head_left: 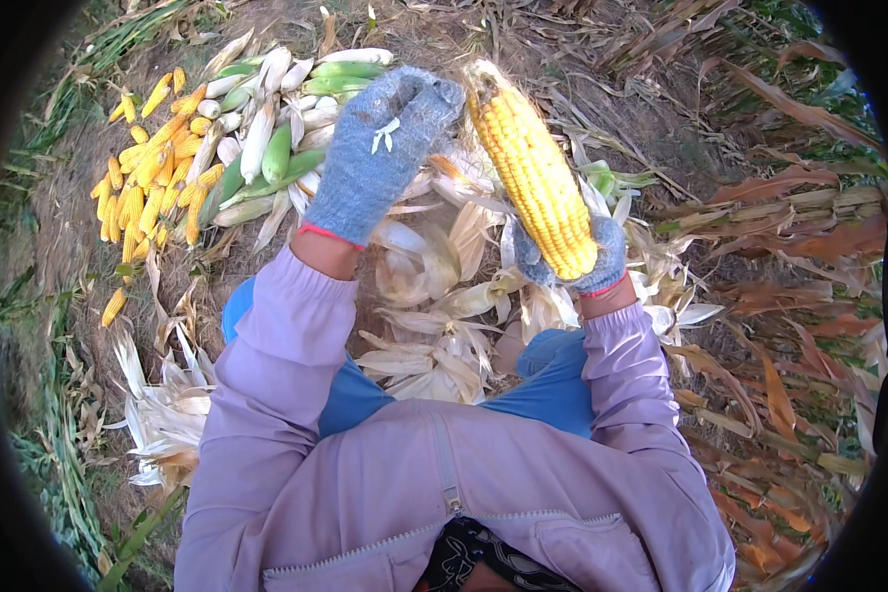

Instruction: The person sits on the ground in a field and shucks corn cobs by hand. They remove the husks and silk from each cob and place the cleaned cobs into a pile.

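While the gloved right hand [610, 251] grasps a bared yellow corn ear [533, 163] by its near end, the gloved left hand [373, 153] curls beside the far end, contents hidden; farther left, stripped cobs [133, 207] lie heaped beside unhusked ears [277, 153] apparently remaining.

Both forearms [291, 326] stretched forward, wrists [326, 255] bare; gloved left hand [380, 153] farther out, fingers bent, gloved right hand [610, 255] nearer, curled.
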`<state>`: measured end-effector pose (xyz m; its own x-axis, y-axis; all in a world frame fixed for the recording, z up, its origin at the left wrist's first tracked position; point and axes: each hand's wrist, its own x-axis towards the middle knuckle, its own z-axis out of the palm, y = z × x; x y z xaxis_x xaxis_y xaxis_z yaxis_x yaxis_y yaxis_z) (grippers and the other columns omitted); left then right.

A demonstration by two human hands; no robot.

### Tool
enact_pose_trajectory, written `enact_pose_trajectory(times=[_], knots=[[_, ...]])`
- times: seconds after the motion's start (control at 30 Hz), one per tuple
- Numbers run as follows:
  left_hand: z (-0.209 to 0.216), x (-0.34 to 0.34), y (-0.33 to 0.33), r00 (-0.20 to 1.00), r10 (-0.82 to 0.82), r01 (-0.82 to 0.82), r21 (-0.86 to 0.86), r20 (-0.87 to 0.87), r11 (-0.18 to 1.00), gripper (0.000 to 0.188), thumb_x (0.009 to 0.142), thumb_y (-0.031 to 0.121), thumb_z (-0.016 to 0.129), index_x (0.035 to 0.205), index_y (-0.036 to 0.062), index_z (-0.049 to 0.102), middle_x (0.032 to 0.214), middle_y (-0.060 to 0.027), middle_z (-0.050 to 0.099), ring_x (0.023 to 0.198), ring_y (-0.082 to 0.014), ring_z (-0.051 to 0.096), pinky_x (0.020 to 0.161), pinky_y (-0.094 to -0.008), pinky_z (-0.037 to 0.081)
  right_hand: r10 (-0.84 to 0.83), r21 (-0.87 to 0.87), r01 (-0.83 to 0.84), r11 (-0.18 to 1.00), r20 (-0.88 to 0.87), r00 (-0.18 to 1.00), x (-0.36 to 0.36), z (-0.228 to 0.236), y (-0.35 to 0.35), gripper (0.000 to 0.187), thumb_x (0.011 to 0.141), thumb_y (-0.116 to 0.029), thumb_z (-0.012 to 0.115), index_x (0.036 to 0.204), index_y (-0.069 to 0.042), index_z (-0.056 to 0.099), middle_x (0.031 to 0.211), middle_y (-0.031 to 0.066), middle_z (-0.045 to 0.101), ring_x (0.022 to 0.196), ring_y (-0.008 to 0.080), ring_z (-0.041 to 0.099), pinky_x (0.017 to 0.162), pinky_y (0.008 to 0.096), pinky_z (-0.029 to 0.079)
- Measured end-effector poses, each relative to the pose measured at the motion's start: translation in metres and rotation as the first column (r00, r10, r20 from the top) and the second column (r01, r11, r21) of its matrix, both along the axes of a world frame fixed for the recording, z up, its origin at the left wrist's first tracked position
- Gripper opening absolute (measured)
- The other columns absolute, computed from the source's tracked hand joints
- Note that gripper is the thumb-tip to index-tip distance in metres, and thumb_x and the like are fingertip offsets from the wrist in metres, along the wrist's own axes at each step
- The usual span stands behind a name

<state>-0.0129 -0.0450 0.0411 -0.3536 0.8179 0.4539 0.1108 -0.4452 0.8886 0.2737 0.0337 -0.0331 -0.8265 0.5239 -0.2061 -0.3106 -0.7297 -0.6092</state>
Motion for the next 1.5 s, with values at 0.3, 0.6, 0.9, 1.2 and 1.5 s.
enact_pose_trajectory(times=[0.3,0.6,0.9,1.2,1.5], knots=[[-0.014,-0.004,0.019,0.760,0.292,-0.201,0.217,-0.581,0.955,0.020,0.091,0.017,0.067,0.103,0.0001,0.069,0.092,-0.0037,0.065,0.081,-0.0104,0.061,0.073,-0.0250,0.051,0.093,0.251,-0.139,0.958,0.187,0.978,-0.005,0.033,0.005,0.092,0.075,-0.043,0.077,0.145,0.004,0.039,0.128,0.0144,0.061,0.108,0.0227,0.065,0.090,0.0339,0.053],[-0.017,-0.002,0.014,0.992,-0.058,0.048,-0.091,-0.108,0.995,0.020,0.089,0.014,0.067,0.103,0.0002,0.071,0.096,-0.0055,0.067,0.087,-0.0122,0.064,0.077,-0.0254,0.052,-0.061,0.564,-0.167,0.808,0.362,0.930,-0.005,0.047,0.010,0.094,0.073,-0.043,0.082,0.145,0.003,0.042,0.137,0.0122,0.055,0.123,0.0193,0.053,0.105,0.0346,0.041],[-0.041,-0.023,0.010,0.628,0.106,-0.106,0.050,-0.771,0.993,0.025,0.080,0.010,0.069,0.105,0.0079,0.072,0.106,-0.0103,0.069,0.098,-0.0269,0.066,0.090,-0.0363,0.052,-0.196,0.754,-0.239,0.612,0.438,0.877,-0.008,0.053,0.003,0.093,0.074,-0.037,0.083,0.145,0.004,0.040,0.138,0.0129,0.053,0.125,0.0211,0.052,0.107,0.0354,0.040],[-0.027,-0.019,0.009,0.513,0.137,-0.101,0.099,-0.847,0.990,0.023,0.079,0.007,0.062,0.099,0.0061,0.073,0.108,-0.0134,0.068,0.103,-0.0309,0.065,0.093,-0.0385,0.052,-0.156,0.737,-0.224,0.638,0.409,0.899,0.000,0.048,0.007,0.085,0.076,-0.028,0.085,0.144,0.001,0.044,0.139,0.0122,0.054,0.125,0.0194,0.051,0.107,0.0366,0.040],[-0.036,-0.018,0.011,0.542,0.161,-0.102,0.126,-0.825,0.987,0.025,0.078,0.006,0.064,0.102,0.0088,0.071,0.107,-0.0116,0.067,0.100,-0.0305,0.064,0.090,-0.0393,0.052,-0.065,0.646,-0.207,0.735,0.371,0.926,-0.001,0.043,0.009,0.090,0.074,-0.035,0.084,0.145,0.002,0.042,0.138,0.0122,0.055,0.125,0.0193,0.052,0.107,0.0350,0.040]])
